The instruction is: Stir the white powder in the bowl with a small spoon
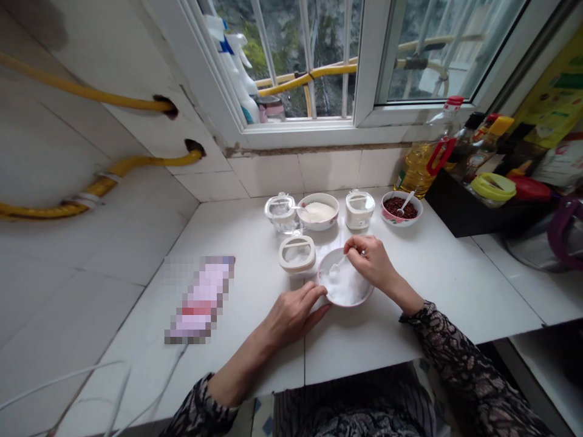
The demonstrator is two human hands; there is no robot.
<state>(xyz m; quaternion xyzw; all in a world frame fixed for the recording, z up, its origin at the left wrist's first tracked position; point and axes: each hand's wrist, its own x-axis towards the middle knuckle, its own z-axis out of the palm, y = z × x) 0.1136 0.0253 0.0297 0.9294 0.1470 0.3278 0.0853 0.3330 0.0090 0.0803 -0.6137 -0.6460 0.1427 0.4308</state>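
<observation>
A bowl of white granules stands near the middle of the white counter. My right hand is over its right side, fingers pinched on a small white spoon whose tip rests in the granules. The fingers of my left hand touch the bowl's left rim, slightly apart, with the thumb lower down. Just left of the bowl sits a clear jar with a cream lid. Behind are another clear jar, a bowl of pale grains with a spoon and a third lidded jar.
A bowl of dark red bits with a white spoon stands back right. Beyond it are an oil bottle and a black box of condiments. A blurred phone with a cable lies left. The window wall bounds the back.
</observation>
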